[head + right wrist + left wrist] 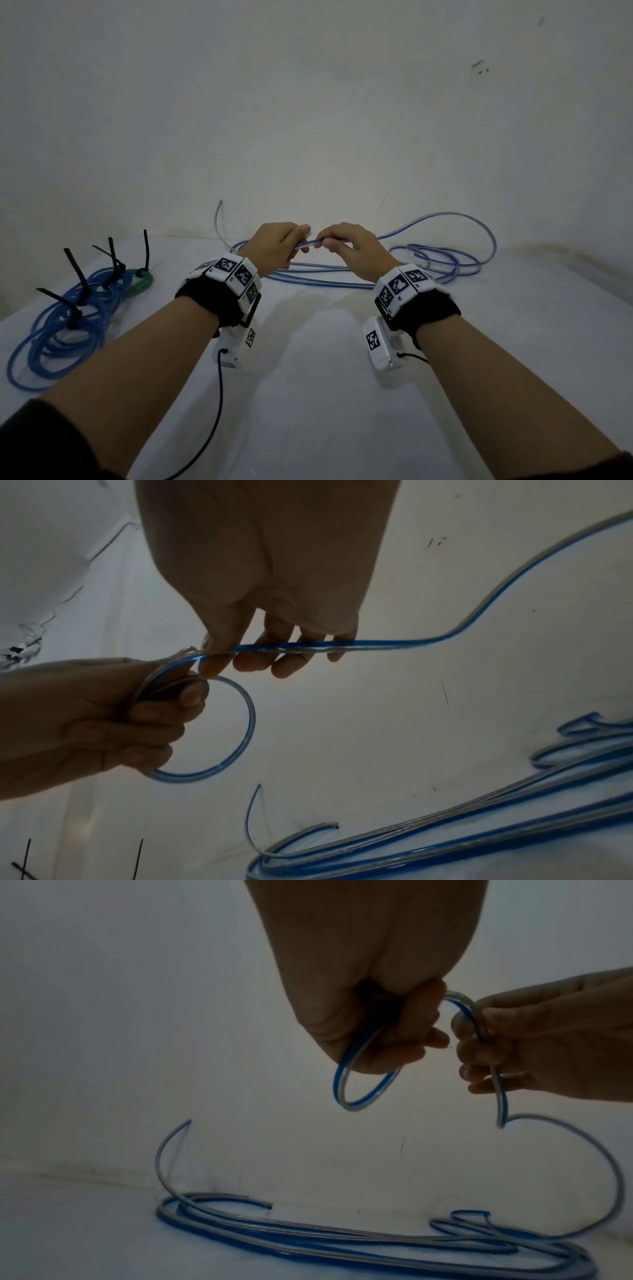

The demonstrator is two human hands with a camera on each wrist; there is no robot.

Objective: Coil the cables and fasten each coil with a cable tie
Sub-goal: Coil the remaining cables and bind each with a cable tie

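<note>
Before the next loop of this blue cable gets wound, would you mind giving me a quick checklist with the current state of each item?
1. Left hand grips the started loop: ok.
2. Right hand pinches the blue cable close to the left hand, ready to feed: ok.
3. Slack left on the table to draw from: ok, several long runs lie behind the hands.
4. Slack free of knots: cannot tell; strands overlap at the right.
5. Loose cable tie within reach: cannot tell; the black ties in view sit on the finished coils.
</note>
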